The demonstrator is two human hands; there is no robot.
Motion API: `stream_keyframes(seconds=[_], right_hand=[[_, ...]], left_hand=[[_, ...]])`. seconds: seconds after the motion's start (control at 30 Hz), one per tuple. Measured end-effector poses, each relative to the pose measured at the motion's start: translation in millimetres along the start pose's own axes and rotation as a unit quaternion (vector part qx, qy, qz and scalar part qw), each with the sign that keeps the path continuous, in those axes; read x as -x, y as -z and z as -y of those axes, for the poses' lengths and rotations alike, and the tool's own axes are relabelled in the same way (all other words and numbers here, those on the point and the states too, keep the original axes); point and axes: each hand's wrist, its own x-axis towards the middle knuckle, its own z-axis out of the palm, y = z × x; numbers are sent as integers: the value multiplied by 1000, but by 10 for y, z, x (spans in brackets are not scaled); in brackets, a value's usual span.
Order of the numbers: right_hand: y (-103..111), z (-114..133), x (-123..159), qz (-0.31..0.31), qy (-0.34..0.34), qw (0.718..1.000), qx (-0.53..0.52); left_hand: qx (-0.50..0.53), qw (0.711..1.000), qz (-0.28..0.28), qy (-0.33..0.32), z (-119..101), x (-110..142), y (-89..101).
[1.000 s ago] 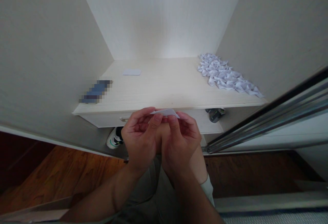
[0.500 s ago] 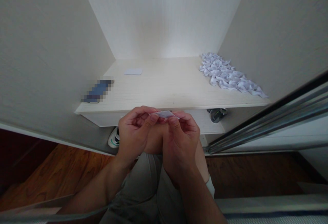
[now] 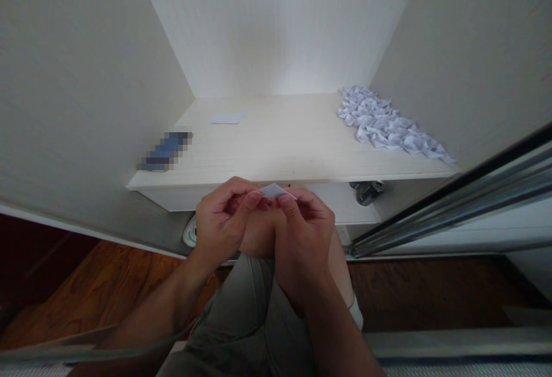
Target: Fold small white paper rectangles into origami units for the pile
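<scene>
So the left hand (image 3: 222, 219) and right hand (image 3: 304, 233) are both pinched nearly closed, thumbs on top, gripping a small white piece of paper (image 3: 274, 191) between them. It's just off the near edge of the shelf (image 3: 284, 147), above the knees. The fingers underneath are mostly tucked out of sight, so I can't make out how the paper's underside sits.

Shelf-wise: there's a flat white slip (image 3: 225, 119) far left, and a bluish flat thing (image 3: 165, 152) left of that, nearer the edge, pixelated so heavily I can't say what it is or read anything on it. Over on the right, a heap of folded white papers (image 3: 383, 124) runs along the side wall, pieces overlapping too much to count.

Below the shelf on the right are dark cans (image 3: 370, 192), one partly hidden by the shelf edge, any print too small to read. Lower left, a white shoe (image 3: 189, 232) with a bit of green is half blocked by the left hand. The grey shorts (image 3: 241, 314) get cut off at the bottom.
</scene>
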Motion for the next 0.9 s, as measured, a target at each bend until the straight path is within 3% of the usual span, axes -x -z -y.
stream_keyframes(seconds=[0.3, 0.57, 0.9], right_hand=[[78, -17, -37, 33, 7, 999, 8], [100, -146, -63, 1, -52, 998, 30], [96, -136, -133, -9, -68, 996, 60]], left_hand=[[-60, 994, 86, -17, 46, -43, 106], [-30, 997, 62, 37, 75, -36, 8], [8, 992, 54, 112, 194, -71, -14]])
